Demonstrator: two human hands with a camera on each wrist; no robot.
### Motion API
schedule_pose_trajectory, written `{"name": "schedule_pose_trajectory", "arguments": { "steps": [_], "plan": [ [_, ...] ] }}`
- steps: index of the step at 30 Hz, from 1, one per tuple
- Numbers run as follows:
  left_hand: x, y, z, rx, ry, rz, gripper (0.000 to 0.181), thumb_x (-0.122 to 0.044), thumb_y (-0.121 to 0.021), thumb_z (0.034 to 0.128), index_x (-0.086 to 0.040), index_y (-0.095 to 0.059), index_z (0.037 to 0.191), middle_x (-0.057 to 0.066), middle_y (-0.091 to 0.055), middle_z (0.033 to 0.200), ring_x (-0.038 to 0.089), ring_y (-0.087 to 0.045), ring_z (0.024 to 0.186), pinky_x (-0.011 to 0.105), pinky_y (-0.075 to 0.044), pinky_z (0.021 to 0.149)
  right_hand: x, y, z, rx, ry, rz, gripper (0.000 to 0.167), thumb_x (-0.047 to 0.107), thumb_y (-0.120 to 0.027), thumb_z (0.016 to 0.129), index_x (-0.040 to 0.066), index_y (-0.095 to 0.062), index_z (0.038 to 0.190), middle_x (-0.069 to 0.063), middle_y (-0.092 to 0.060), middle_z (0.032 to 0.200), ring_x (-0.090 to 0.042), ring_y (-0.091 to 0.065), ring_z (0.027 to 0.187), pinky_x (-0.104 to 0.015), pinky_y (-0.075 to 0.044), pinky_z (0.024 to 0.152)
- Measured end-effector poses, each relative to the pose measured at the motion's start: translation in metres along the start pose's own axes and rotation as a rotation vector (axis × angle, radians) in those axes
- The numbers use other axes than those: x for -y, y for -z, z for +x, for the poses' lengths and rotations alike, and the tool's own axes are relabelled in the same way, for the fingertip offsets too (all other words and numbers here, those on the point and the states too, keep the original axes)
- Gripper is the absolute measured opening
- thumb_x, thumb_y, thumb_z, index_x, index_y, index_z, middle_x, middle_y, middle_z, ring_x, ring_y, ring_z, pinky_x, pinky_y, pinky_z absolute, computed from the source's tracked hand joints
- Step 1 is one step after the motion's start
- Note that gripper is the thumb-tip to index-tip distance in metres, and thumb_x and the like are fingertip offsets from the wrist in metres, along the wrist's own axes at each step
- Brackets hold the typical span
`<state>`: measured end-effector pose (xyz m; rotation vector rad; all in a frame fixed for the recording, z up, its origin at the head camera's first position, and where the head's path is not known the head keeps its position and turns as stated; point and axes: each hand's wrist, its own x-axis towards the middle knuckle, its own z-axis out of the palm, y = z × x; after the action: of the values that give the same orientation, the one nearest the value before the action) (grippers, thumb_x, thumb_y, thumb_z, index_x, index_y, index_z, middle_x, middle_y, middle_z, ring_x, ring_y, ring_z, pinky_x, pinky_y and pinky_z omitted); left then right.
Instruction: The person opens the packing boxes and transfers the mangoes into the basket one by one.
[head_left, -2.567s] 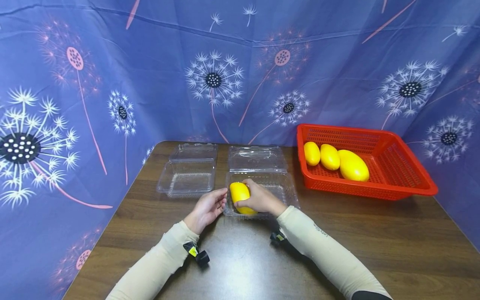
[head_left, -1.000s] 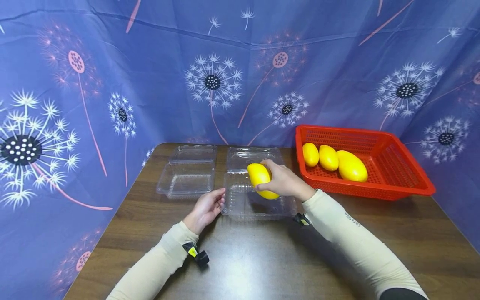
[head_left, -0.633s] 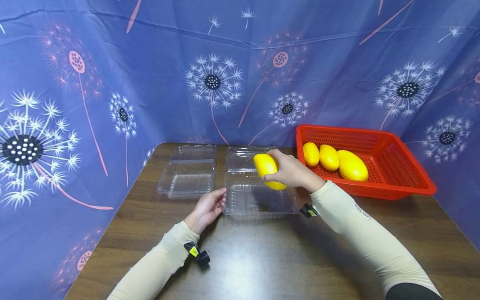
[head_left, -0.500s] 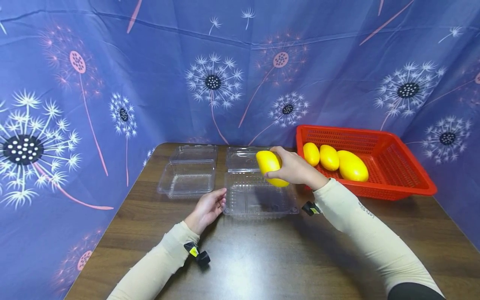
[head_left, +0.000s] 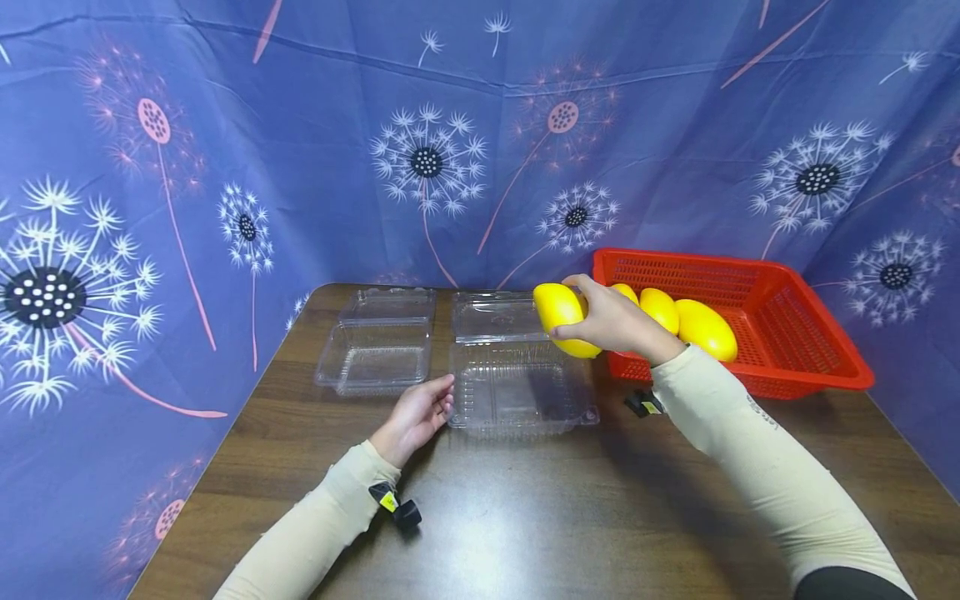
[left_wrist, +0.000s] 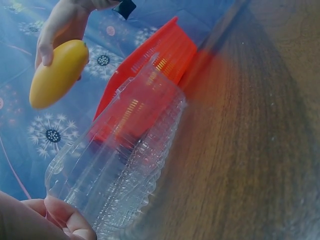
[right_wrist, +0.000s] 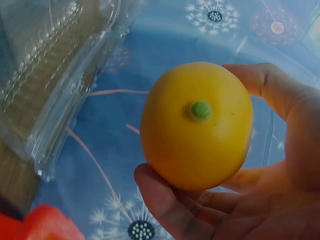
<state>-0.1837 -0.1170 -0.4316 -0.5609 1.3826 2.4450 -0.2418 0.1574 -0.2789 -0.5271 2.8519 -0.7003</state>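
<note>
My right hand (head_left: 617, 321) grips a yellow mango (head_left: 562, 310) in the air, over the right side of a clear plastic clamshell container (head_left: 510, 387). In the right wrist view, a green stem end shows on the mango (right_wrist: 195, 135), with thumb and fingers curled round its sides. My left hand (head_left: 416, 417) pinches the container's left front edge. The left wrist view shows thumb and finger on the rim of the container (left_wrist: 120, 165), whose lid stands folded back. Several mangoes lie in a red basket (head_left: 795, 333), one partly hidden behind my right hand.
A second clear clamshell container (head_left: 378, 354) stands to the left, its lid folded back. The red basket is at the right rear of the wooden table (head_left: 480, 517). A blue dandelion-print cloth (head_left: 315, 125) hangs behind the table and along its sides.
The right hand has lifted the mango out of the clear container and carried it up and to the right, towards the basket. The left hand has stayed at the container's edge.
</note>
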Motion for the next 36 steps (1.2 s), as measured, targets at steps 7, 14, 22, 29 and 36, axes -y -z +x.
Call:
{"name": "schedule_pose_trajectory", "arguments": {
  "steps": [7,14,22,29,36],
  "plan": [
    [0.001,0.0,0.001,-0.014,-0.006,-0.007,0.022,-0.008,-0.055,0.097,-0.011,-0.058,0.076,-0.005,-0.055,0.071,0.003,-0.047,0.059,0.012,-0.043,0.056,-0.009,0.015,-0.003,-0.022,-0.03,0.01,0.082,0.04,-0.074,0.081,0.006,-0.033,0.144,-0.022,-0.059,0.121,-0.03,-0.059,0.092,-0.034,-0.054,0.069],
    [0.002,-0.001,0.001,-0.028,-0.012,0.006,0.021,-0.008,-0.055,0.0969,-0.011,-0.059,0.076,-0.005,-0.055,0.071,0.003,-0.047,0.059,0.013,-0.042,0.056,-0.022,0.031,-0.006,-0.037,-0.078,-0.004,0.087,0.042,-0.073,0.081,0.005,-0.029,0.147,-0.024,-0.054,0.126,-0.034,-0.056,0.099,-0.038,-0.052,0.072],
    [0.002,-0.001,0.002,-0.034,-0.009,0.018,0.016,-0.01,-0.055,0.0969,-0.01,-0.057,0.081,-0.005,-0.054,0.074,0.004,-0.047,0.062,0.013,-0.042,0.056,-0.034,0.055,-0.005,-0.056,-0.102,-0.021,0.085,0.041,-0.072,0.082,0.005,-0.029,0.146,-0.026,-0.053,0.127,-0.036,-0.058,0.097,-0.044,-0.055,0.074],
    [0.003,-0.001,0.001,-0.038,-0.01,0.028,0.016,-0.011,-0.056,0.0966,-0.011,-0.057,0.08,-0.006,-0.055,0.074,0.004,-0.047,0.063,0.013,-0.043,0.057,-0.047,0.066,-0.005,-0.032,-0.119,-0.059,0.088,0.042,-0.071,0.083,0.003,-0.027,0.147,-0.028,-0.048,0.132,-0.039,-0.053,0.103,-0.054,-0.051,0.085],
    [0.002,-0.002,0.001,-0.037,-0.006,0.021,0.017,-0.01,-0.056,0.0964,-0.011,-0.057,0.08,-0.005,-0.055,0.073,0.004,-0.047,0.062,0.013,-0.043,0.056,-0.063,0.063,-0.003,0.006,-0.146,-0.066,0.088,0.041,-0.071,0.083,-0.002,-0.027,0.146,-0.029,-0.046,0.131,-0.04,-0.05,0.104,-0.057,-0.049,0.088]
  ]
}}
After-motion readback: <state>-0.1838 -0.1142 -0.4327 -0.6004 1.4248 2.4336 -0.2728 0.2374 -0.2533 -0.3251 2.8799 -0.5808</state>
